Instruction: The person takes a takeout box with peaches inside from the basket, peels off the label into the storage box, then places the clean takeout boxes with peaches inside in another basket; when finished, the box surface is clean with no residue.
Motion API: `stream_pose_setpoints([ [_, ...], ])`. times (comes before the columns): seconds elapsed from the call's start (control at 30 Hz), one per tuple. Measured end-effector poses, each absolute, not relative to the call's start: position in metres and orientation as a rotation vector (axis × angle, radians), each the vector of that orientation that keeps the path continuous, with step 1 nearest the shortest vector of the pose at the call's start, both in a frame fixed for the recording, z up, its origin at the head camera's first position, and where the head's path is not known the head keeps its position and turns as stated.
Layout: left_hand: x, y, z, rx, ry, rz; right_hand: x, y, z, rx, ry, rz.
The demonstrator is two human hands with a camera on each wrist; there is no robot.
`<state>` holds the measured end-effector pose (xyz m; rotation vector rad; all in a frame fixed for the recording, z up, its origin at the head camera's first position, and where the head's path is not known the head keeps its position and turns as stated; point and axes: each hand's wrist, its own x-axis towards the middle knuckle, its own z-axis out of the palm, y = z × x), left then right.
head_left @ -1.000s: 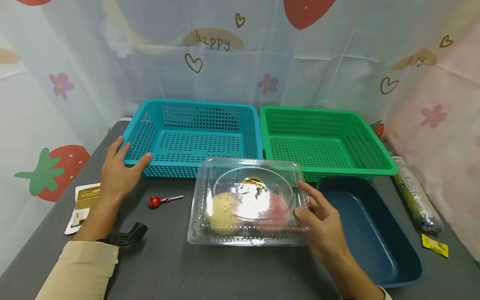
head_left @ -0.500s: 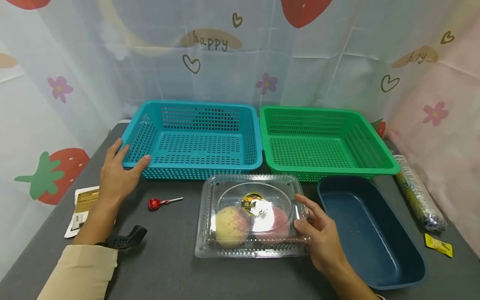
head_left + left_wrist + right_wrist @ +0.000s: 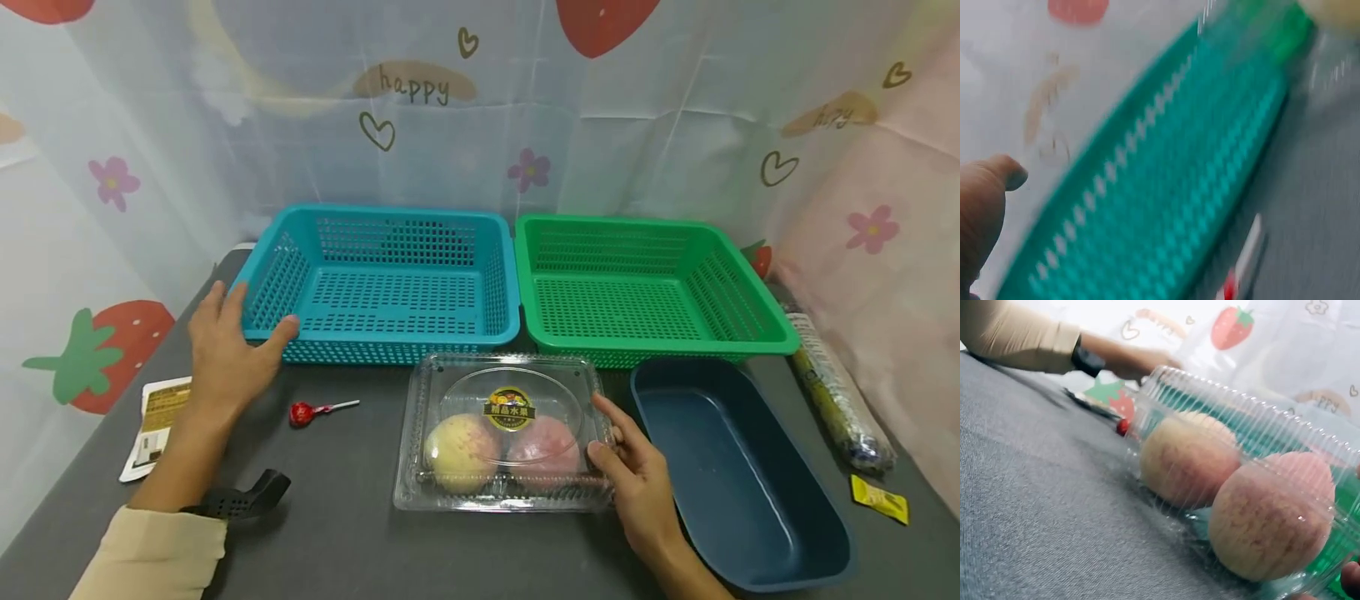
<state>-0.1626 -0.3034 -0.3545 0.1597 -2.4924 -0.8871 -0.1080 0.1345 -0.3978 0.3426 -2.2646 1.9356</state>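
A clear plastic clamshell box (image 3: 420,433) with a round label holds two peaches (image 3: 460,454), one yellowish and one pinker. My right hand (image 3: 641,483) grips the box by its right side, the thumb near the lid's edge. The right wrist view shows both fruits through the ribbed wall of the box. Fingers spread, my left hand (image 3: 232,358) is at the front left corner of the blue basket (image 3: 390,342), with its thumb overlapping the rim. A red lollipop (image 3: 302,414) lies just to the right of that hand.
Beside the blue basket stands a green basket (image 3: 660,346), and in front of it a dark blue tub (image 3: 738,475). A long wrapped packet (image 3: 840,392) and a small yellow sachet (image 3: 879,500) lie at far right. A white and gold packet (image 3: 153,429) lies left.
The clear box has come down and toward me in the right hand, away from the baskets' front rims. The left hand has shifted slightly left at the basket corner.
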Motion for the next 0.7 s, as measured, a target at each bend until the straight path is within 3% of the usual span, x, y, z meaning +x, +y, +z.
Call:
stream_pose_setpoints([
  [0.3,-0.126,-0.248,-0.322,-0.13,-2.375,-0.923,-0.102,0.133,-0.401,0.355,-2.345,1.728],
  [0.7,-0.113,-0.204,-0.337,-0.289,-2.574,-1.17,-0.109,0.136,-0.407,0.414,-2.288,1.7],
])
